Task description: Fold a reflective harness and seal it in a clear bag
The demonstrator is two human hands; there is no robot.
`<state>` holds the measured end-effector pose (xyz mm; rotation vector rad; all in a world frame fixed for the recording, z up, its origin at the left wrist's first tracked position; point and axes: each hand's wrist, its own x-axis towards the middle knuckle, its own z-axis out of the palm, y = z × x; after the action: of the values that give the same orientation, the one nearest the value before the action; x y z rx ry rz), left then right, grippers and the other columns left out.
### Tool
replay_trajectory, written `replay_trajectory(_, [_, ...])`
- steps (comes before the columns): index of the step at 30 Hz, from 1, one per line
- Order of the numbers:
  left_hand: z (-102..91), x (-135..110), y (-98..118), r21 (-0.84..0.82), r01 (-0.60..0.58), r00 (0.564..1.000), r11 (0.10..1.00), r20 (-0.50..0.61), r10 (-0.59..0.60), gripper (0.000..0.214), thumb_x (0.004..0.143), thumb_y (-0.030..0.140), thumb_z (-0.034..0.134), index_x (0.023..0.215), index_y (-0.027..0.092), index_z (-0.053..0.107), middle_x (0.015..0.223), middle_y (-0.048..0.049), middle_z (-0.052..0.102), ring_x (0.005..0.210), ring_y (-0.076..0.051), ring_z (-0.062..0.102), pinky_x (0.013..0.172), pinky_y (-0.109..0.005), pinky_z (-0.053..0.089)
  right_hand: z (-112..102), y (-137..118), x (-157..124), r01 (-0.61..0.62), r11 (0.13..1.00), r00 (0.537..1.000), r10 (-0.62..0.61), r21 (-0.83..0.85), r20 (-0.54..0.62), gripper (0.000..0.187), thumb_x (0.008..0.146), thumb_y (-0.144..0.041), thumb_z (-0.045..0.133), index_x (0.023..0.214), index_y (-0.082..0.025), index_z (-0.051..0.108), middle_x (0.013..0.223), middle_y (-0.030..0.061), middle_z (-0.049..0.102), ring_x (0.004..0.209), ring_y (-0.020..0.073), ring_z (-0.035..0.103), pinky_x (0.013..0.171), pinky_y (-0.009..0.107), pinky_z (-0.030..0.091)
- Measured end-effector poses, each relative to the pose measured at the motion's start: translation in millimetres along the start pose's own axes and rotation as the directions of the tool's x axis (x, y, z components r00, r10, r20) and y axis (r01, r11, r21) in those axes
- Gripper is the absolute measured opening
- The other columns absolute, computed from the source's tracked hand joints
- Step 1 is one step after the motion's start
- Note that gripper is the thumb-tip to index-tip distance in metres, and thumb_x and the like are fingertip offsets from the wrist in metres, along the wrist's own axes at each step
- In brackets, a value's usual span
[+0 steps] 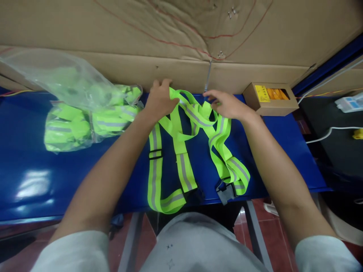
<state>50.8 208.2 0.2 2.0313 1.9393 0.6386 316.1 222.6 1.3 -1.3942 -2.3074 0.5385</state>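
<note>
A neon yellow-green reflective vest made of straps [183, 170] with grey stripes lies spread over the blue table. My left hand [161, 99] is at the far end of the straps, thumb apart from the fingers, touching the webbing's edge. At the upper right of the straps is my right hand [225, 104], its index finger stretched out and the other fingers loosely bent beside a raised loop. A black buckle [226, 191] sits at the near right end. Another dark buckle [194, 194] is at the near middle, and a black slider [155, 154] is on the left strap.
Clear plastic bags holding folded neon straps [68, 127] lie on the left of the blue table [93, 177]. A cardboard box [270, 99] with orange contents stands at the back right. Behind rises a cardboard-covered wall [127, 34]. A white cable [331, 130] runs at the right.
</note>
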Motion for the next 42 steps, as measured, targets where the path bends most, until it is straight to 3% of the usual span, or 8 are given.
replay_trajectory(4, [-3.7,12,-7,-0.049,-0.008,0.999,0.999,0.037,0.010,0.050,0.085,0.024,0.069,0.135,0.020,0.063,0.137,-0.0026,0.068,0.124,-0.022,0.058,0.115,-0.041,0.042,4,-6,10,0.072,0.997,0.955,-0.062,-0.024,0.290,0.068,0.079,-0.006,0.069,0.144,-0.027,0.065,0.145,0.0038,0.069,0.123,0.0242,0.067,0.106,0.037,0.051])
replay_trajectory(7, [-15.4,15,-13,-0.084,-0.029,0.999,0.996,-0.017,0.027,0.039,0.089,0.028,0.062,0.127,0.022,0.066,0.130,0.0036,0.069,0.114,-0.015,0.058,0.111,-0.037,0.042,6,-11,10,0.071,0.993,0.948,-0.039,-0.091,0.317,0.053,0.079,-0.010,0.072,0.130,-0.022,0.074,0.127,0.0054,0.075,0.113,0.0253,0.069,0.099,0.037,0.051])
replay_trajectory(12, [-35.8,15,-14,-0.258,-0.115,0.985,0.959,-0.154,0.077,0.040,0.083,0.024,0.070,0.123,0.021,0.066,0.111,0.0051,0.068,0.090,-0.010,0.054,0.089,-0.029,0.044,8,-8,9,-0.128,0.975,0.990,0.136,-0.181,0.033,0.022,0.084,-0.021,0.070,0.105,-0.021,0.073,0.098,0.0074,0.074,0.091,0.0268,0.067,0.086,0.042,0.052])
replay_trajectory(20, [-21.7,-12,-8,-0.149,-0.254,0.954,0.956,-0.203,0.222,0.056,0.090,0.029,0.073,0.141,0.024,0.051,0.149,-0.0080,0.049,0.122,-0.021,0.054,0.107,-0.042,0.047,3,-19,5,-0.405,0.881,0.900,0.337,-0.245,-0.277,0.027,0.090,-0.028,0.061,0.115,-0.021,0.067,0.110,0.0169,0.074,0.099,0.0364,0.068,0.089,0.055,0.054])
replay_trajectory(25, [-13.8,-42,-10,0.085,-0.586,0.805,0.806,0.180,0.566,0.038,0.106,0.039,0.044,0.130,0.019,0.065,0.135,-0.0132,0.066,0.129,-0.033,0.061,0.110,-0.052,0.044,4,-24,2,-0.411,0.857,0.907,0.349,-0.311,-0.235,0.040,0.093,-0.021,0.058,0.133,-0.015,0.061,0.130,0.0223,0.069,0.117,0.0392,0.065,0.102,0.060,0.049])
replay_trajectory(30, [-12.3,-55,-13,0.056,-0.641,0.721,0.766,0.385,0.576,0.050,0.105,0.063,0.046,0.117,0.021,0.071,0.112,-0.0074,0.079,0.106,-0.028,0.073,0.113,-0.050,0.040,15,-55,-39,-0.117,0.925,0.951,0.000,-0.362,-0.308,0.048,0.102,-0.020,0.051,0.149,-0.017,0.052,0.158,0.0180,0.051,0.146,0.0339,0.047,0.118,0.053,0.039])
replay_trajectory(34, [-18.5,-68,-12,0.259,-0.645,0.757,0.719,0.347,0.554,0.039,0.103,0.056,0.059,0.106,0.020,0.074,0.100,-0.0072,0.079,0.098,-0.027,0.074,0.098,-0.043,0.047,34,-71,-101,0.275,0.939,0.948,-0.301,-0.204,-0.106,0.039,0.107,-0.035,0.053,0.141,-0.019,0.061,0.149,0.0177,0.060,0.143,0.0326,0.052,0.116,0.052,0.041])
replay_trajectory(42, [-23.3,-96,17,0.542,-0.315,0.949,0.779,0.173,0.263,0.038,0.107,0.037,0.037,0.107,0.020,0.071,0.091,-0.0155,0.072,0.076,-0.034,0.072,0.061,-0.040,0.046,36,-60,-146,0.168,0.974,0.978,-0.145,-0.154,0.151,0.040,0.107,-0.034,0.052,0.144,-0.022,0.061,0.161,0.0161,0.054,0.147,0.0353,0.053,0.115,0.058,0.044])
